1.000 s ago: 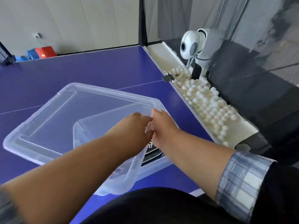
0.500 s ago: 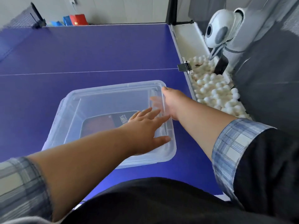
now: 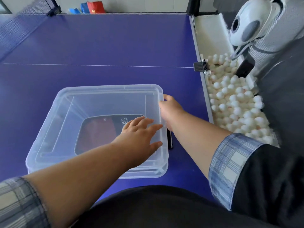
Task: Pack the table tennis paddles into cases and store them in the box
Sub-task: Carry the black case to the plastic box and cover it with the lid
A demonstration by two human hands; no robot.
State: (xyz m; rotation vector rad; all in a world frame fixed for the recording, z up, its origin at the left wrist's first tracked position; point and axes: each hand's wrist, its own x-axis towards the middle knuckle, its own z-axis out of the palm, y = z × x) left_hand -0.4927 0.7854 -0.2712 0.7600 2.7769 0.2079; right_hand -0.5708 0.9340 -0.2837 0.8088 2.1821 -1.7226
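Observation:
A clear plastic box sits on the blue table tennis table, with its clear lid lying flat on top. Through the lid I see a black and red paddle case inside. My left hand lies flat on the lid's right part with fingers spread. At the box's right edge my right hand has its fingers curled around the lid's rim, near the far right corner.
A white trough full of white balls runs along the table's right edge, with a white ball-feeding robot behind it. The net stands at the far left. Red and blue items lie on the floor beyond.
The lid, held tilted over the box a second ago, now lies flat on the box. My left hand has flattened on it and my right hand has moved to the right rim.

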